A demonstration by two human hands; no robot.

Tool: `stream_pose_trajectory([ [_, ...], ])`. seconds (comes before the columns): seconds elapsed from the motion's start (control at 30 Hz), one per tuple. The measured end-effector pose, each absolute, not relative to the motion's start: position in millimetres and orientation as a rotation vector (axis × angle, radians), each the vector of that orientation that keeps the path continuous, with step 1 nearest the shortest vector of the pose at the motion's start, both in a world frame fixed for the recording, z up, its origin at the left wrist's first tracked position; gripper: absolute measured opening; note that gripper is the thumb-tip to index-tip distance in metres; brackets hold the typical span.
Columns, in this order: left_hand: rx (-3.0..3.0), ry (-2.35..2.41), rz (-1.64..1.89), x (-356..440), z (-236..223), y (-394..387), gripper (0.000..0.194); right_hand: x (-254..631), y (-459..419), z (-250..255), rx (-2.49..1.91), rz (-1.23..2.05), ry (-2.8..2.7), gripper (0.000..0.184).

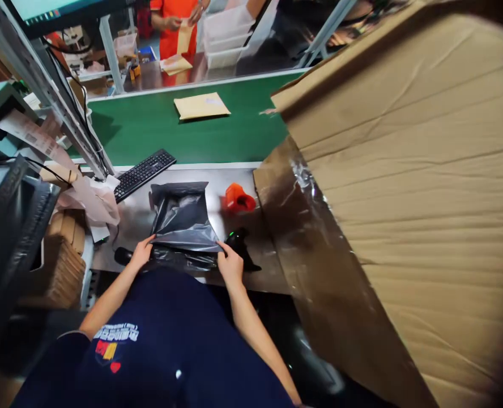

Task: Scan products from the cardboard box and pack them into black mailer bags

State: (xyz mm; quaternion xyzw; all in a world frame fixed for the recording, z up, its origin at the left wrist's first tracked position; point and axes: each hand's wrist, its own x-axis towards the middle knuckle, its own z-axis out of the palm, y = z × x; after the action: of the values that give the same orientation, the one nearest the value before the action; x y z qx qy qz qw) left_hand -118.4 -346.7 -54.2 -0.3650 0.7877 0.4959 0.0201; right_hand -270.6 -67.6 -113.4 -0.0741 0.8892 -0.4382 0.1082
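A dark plastic mailer bag (186,212) lies on the metal bench in front of me, its near edge stretched between both hands. My left hand (141,253) pinches the near left corner, and my right hand (230,264) pinches the near right corner. More black plastic (186,259) is bunched under that edge, close to my body. Just right of my right hand is a black device with a green light (239,243). An orange tape dispenser-like object (238,198) sits beyond it. A black mouse (123,256) is left of my left hand.
A keyboard (145,173) lies at the back left. Behind the bench runs a green conveyor belt (128,130) carrying a padded envelope (203,106). A large cardboard box (404,198) blocks the right side. A label printer (5,122) stands left. Across the belt, a person in orange (177,34) handles an envelope.
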Motion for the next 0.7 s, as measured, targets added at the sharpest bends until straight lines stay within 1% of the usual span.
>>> stream_pose_trajectory([
  [0.07, -1.149, 2.323, 1.454, -99.5, -67.2, -335.1, 0.056, -249.2, -53.9, -126.8, -0.236, -1.109, 2.636, 0.061],
  [0.1, -1.134, 2.306, 1.392, -93.2, -69.9, -330.9, 0.057, -241.0, -49.2, -129.6, -0.259, -1.073, 2.679, 0.062],
  [0.17, -1.074, 2.346, 1.261, -85.1, -70.9, -324.7, 0.058, -227.4, -44.1, -130.9, -0.348, -1.089, 2.799, 0.06],
  [0.23, -1.02, 2.413, 1.114, -81.2, -68.5, -320.0, 0.063, -215.1, -45.2, -130.7, -0.514, -1.169, 2.838, 0.051],
  [0.33, -0.981, 2.539, 0.815, -81.8, -62.3, -314.1, 0.079, -200.1, -58.9, -131.9, -0.831, -1.233, 2.556, 0.037],
  [0.4, -0.896, 2.7, 0.598, -88.8, -56.7, -311.1, 0.088, -195.3, -74.6, -132.2, -0.959, -1.195, 2.338, 0.036],
  [0.43, -0.812, 2.787, 0.526, -94.6, -53.4, -310.1, 0.088, -195.2, -83.3, -131.2, -0.99, -1.163, 2.283, 0.037],
  [0.47, -0.709, 2.86, 0.488, -102.1, -49.4, -309.4, 0.084, -196.6, -92.1, -129.1, -1.007, -1.115, 2.266, 0.039],
  [0.53, -0.525, 2.936, 0.512, -120.9, -39.2, -309.2, 0.062, -203.7, -108.4, -121.6, -1.024, -0.994, 2.282, 0.042],
  [0.6, -0.485, 2.969, 0.591, -142.5, -25.2, -311.2, 0.041, -216.1, -122.5, -111.0, -1.034, -0.883, 2.285, 0.043],
  [0.63, -0.525, 2.991, 0.641, -153.5, -16.7, -313.2, 0.037, -224.1, -129.1, -105.3, -1.034, -0.85, 2.282, 0.042],
  [0.7, -0.636, 3.043, 0.773, -174.6, 2.4, -320.1, 0.033, -244.3, -143.7, -93.9, -1.001, -0.832, 2.303, 0.036],
])
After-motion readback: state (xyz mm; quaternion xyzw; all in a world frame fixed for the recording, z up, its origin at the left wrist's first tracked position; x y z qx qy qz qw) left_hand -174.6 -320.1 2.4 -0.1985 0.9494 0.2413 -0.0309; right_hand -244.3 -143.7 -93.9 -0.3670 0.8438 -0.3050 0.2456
